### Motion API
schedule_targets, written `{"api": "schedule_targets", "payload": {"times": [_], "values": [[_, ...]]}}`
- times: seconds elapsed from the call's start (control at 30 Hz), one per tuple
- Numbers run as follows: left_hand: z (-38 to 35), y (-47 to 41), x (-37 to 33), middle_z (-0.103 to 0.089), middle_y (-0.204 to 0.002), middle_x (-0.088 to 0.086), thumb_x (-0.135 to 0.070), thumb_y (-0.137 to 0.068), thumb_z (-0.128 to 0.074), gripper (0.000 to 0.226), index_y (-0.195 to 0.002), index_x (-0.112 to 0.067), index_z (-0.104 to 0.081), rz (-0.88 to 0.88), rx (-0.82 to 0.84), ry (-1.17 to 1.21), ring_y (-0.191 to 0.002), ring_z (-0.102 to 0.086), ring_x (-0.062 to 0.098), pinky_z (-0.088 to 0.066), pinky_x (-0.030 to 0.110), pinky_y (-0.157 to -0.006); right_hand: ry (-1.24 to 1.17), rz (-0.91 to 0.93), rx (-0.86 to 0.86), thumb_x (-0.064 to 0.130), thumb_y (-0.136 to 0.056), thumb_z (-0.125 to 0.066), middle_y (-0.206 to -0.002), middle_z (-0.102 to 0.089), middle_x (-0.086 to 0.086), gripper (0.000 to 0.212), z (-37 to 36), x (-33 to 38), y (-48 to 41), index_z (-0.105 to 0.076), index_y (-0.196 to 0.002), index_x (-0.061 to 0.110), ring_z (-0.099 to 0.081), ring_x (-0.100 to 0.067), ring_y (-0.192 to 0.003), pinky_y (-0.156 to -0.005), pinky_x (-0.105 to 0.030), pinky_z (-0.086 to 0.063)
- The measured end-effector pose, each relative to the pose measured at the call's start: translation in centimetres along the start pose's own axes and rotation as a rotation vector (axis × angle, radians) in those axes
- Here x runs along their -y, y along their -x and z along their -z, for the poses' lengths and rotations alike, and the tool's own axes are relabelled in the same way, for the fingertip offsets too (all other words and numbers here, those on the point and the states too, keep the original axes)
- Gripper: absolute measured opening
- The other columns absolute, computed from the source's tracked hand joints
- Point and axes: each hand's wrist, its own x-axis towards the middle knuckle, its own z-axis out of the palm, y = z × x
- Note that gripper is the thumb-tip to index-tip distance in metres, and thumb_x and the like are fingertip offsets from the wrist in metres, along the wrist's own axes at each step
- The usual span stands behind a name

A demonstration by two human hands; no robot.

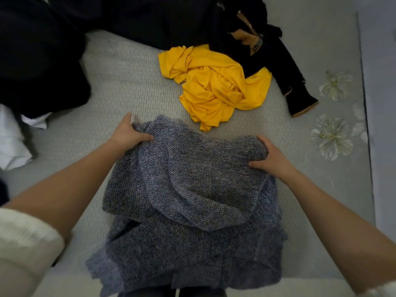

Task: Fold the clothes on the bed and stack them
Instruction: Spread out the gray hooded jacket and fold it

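1. The grey knit sweater [188, 200] lies on the bed [120, 86] between the two hands and runs back from them toward the person. Its far part is bunched and folded over the layer beneath.
2. The left hand [128, 133] grips the far left edge of the sweater, with the fingers curled into the knit.
3. The right hand [270, 157] holds the far right corner. The thumb lies on top of the fabric and the fingers are wrapped round the edge.
4. Both forearms are bare. A white sleeve [21, 243] is pushed up on the left arm.
5. A crumpled yellow garment [214, 86] lies just beyond the hands, nearer the right one, with its near tip close to the sweater's far edge.
6. A black garment with tan trim [285, 67] lies beyond the right hand, overlapping the far side of the yellow one.
7. A large dark pile of cloth [38, 61] sits beyond and outward of the left hand, and some white cloth [12, 142] lies farther out on that side.
8. Outward of the right hand, two white flowers [331, 137] rest on the bed, one beyond the other.
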Motion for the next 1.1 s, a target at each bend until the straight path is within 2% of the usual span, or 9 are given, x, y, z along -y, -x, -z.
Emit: {"api": "schedule_targets", "payload": {"times": [0.13,0.2,0.33,0.53,0.67,0.87,0.97,1.03,1.1], "values": [[0.7,1.3,-0.4,-0.056,-0.120,0.015,-0.008,-0.073,-0.076,0.058,-0.124,-0.013,-0.049,-0.025,0.011,0.081,-0.106,-0.057,0.030,-0.047,0.039,-0.092,-0.223,0.017,-0.071,0.000,-0.073,-0.074,-0.125,-0.050,-0.007,0.076,0.8,0.8,2.0,-0.037,-0.138,0.014,-0.051,-0.021,-0.111,-0.098,-0.037,-0.043],[1.3,2.2,-0.6,-0.060,-0.101,0.012,-0.002,-0.073,-0.074,0.044,-0.109,-0.015,-0.052,-0.055,0.029,0.135,-0.086,-0.059,0.024,-0.049,0.034,-0.079,-0.267,0.026,-0.087,-0.004,-0.074,-0.071,-0.116,-0.052,-0.005,0.069,0.8,1.1,3.0,-0.042,-0.134,0.014,-0.053,-0.019,-0.105,-0.093,-0.035,-0.045],[3.0,3.5,-0.7,-0.051,-0.074,0.003,0.003,-0.072,-0.072,0.049,-0.106,-0.020,-0.046,-0.145,-0.008,0.141,-0.066,-0.052,0.018,-0.047,0.030,-0.063,-0.302,0.054,-0.156,-0.010,-0.075,-0.067,-0.108,-0.055,-0.006,0.057,1.3,1.8,4.9,-0.048,-0.125,0.010,-0.054,-0.020,-0.099,-0.092,-0.037,-0.045],[7.0,5.4,-5.2,-0.043,-0.075,-0.003,0.007,-0.070,-0.073,0.049,-0.103,-0.020,-0.050,-0.310,-0.119,0.116,-0.066,-0.045,0.009,-0.041,0.020,-0.062,-0.301,0.116,-0.308,-0.010,-0.076,-0.065,-0.104,-0.056,-0.009,0.052,5.3,6.0,5.6,-0.049,-0.115,0.019,-0.055,-0.024,-0.093,-0.081,-0.036,-0.046],[10.1,6.6,-10.0,-0.045,-0.076,-0.006,0.004,-0.070,-0.074,0.049,-0.107,-0.019,-0.053,-0.447,-0.202,0.125,-0.067,-0.046,0.002,-0.041,0.015,-0.062,-0.288,0.235,-0.472,-0.009,-0.076,-0.064,-0.106,-0.053,-0.008,0.053,9.0,10.1,5.3,-0.048,-0.123,0.010,-0.053,-0.024,-0.095,-0.066,-0.014,-0.046],[13.9,7.6,-14.2,-0.049,-0.074,-0.009,0.005,-0.070,-0.073,0.054,-0.120,-0.006,-0.056,-0.619,-0.340,0.179,-0.057,-0.052,-0.005,-0.044,0.005,-0.059,-0.302,0.358,-0.584,-0.007,-0.074,-0.066,-0.121,-0.054,-0.023,0.060,13.4,14.2,5.7,-0.047,-0.123,0.021,-0.056,-0.027,-0.098,-0.090,-0.048,-0.049],[13.5,8.4,-12.7,-0.058,-0.089,-0.006,0.008,-0.073,-0.070,0.056,-0.125,-0.004,-0.054,-0.624,-0.301,0.151,-0.077,-0.056,-0.001,-0.045,0.004,-0.073,-0.247,0.362,-0.547,-0.010,-0.074,-0.063,-0.120,-0.054,-0.011,0.068,12.5,14.0,6.3,-0.042,-0.132,0.019,-0.054,-0.020,-0.103,-0.091,-0.041,-0.049],[12.5,8.7,-9.9,-0.060,-0.103,0.003,0.010,-0.074,-0.067,0.052,-0.123,-0.002,-0.056,-0.586,-0.254,0.104,-0.094,-0.056,0.010,-0.046,0.006,-0.080,-0.119,0.330,-0.459,-0.008,-0.075,-0.061,-0.133,-0.047,-0.009,0.075,10.7,12.4,6.9,-0.034,-0.140,0.016,-0.050,-0.023,-0.118,-0.095,-0.033,-0.043],[11.4,8.8,-6.4,-0.061,-0.097,0.005,0.010,-0.073,-0.068,0.044,-0.116,0.003,-0.061,-0.560,-0.224,0.034,-0.086,-0.058,0.005,-0.044,0.002,-0.072,-0.056,0.318,-0.401,0.001,-0.075,-0.064,-0.144,-0.037,-0.012,0.082,8.5,10.0,7.5,-0.025,-0.145,0.014,-0.040,-0.026,-0.129,-0.102,-0.032,-0.036]]}}
